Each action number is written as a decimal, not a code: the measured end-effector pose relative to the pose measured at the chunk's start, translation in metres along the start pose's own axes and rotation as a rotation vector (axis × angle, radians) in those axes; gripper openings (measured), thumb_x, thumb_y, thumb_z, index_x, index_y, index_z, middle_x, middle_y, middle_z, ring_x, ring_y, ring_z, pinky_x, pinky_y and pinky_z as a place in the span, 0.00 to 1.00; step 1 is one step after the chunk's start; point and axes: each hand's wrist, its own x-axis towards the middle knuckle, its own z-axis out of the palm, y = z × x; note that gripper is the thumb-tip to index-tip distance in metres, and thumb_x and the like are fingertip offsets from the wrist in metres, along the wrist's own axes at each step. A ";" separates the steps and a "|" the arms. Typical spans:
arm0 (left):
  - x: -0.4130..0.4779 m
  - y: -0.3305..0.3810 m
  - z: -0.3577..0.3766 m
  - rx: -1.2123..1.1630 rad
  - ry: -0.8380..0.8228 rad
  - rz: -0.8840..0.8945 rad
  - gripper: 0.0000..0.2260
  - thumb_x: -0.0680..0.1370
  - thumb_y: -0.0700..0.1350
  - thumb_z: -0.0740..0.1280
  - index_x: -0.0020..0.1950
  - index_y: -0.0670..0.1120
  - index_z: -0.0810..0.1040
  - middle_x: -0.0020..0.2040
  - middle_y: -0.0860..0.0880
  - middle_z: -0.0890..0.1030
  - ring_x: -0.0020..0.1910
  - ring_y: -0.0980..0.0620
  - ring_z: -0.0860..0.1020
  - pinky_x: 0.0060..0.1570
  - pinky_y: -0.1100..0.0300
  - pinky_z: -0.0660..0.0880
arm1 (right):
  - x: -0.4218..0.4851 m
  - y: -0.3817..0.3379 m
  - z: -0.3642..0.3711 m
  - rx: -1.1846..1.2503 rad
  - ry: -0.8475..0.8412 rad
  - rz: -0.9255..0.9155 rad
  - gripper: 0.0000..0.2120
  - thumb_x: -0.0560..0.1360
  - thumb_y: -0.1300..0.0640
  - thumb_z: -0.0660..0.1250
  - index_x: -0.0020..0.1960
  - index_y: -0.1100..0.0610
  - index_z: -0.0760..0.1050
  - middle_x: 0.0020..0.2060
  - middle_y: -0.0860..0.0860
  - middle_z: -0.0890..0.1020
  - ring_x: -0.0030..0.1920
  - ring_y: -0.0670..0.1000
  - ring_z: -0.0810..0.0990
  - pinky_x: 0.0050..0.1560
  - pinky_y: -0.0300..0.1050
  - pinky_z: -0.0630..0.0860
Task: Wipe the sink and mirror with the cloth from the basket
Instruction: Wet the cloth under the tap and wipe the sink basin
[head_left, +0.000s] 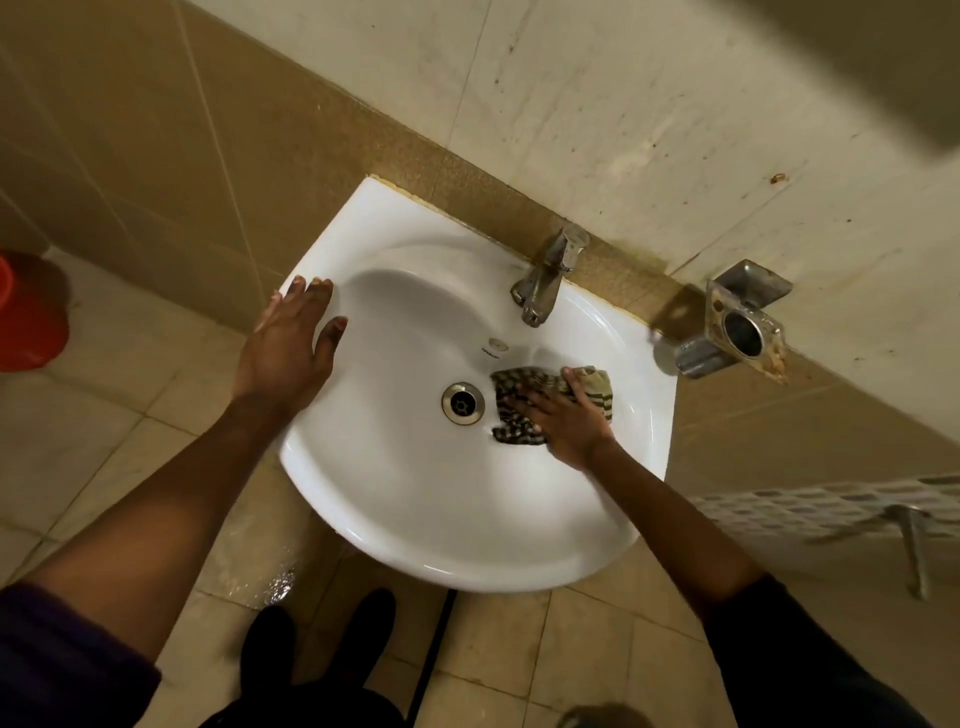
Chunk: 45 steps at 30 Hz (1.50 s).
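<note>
A white wall-mounted sink (415, 509) fills the middle of the view, with a metal drain (462, 404) at its centre. My right hand (569, 421) presses flat on a dark checked cloth (511, 395) inside the bowl, just right of the drain. My left hand (293, 340) rests flat on the sink's left rim, fingers spread, holding nothing. The mirror and the basket are not visible.
A chrome tap (548, 275) stands at the back of the sink. A rusty metal holder (743, 325) is fixed to the wall on the right. A red bucket (28, 312) sits on the floor at far left. Wet floor tiles (275, 582) lie below the sink, near my feet.
</note>
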 end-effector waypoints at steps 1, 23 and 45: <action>0.000 -0.001 0.000 -0.003 0.001 0.007 0.21 0.82 0.46 0.57 0.74 0.40 0.65 0.74 0.41 0.68 0.77 0.45 0.60 0.76 0.52 0.52 | 0.003 -0.008 0.001 0.048 0.044 0.009 0.30 0.76 0.53 0.58 0.75 0.46 0.50 0.76 0.49 0.55 0.76 0.51 0.51 0.69 0.61 0.27; 0.001 -0.004 0.004 0.000 0.024 -0.002 0.21 0.82 0.47 0.57 0.74 0.42 0.65 0.75 0.42 0.68 0.77 0.46 0.60 0.76 0.53 0.53 | -0.015 0.049 -0.026 -0.214 -0.036 -0.129 0.29 0.65 0.53 0.73 0.64 0.44 0.72 0.63 0.46 0.77 0.67 0.51 0.71 0.73 0.55 0.37; -0.003 0.005 -0.003 -0.047 0.025 0.015 0.21 0.82 0.45 0.57 0.73 0.38 0.67 0.74 0.37 0.68 0.76 0.40 0.62 0.75 0.45 0.55 | -0.100 -0.221 -0.101 1.144 0.348 0.107 0.28 0.74 0.56 0.64 0.69 0.39 0.60 0.66 0.48 0.73 0.62 0.55 0.70 0.62 0.54 0.64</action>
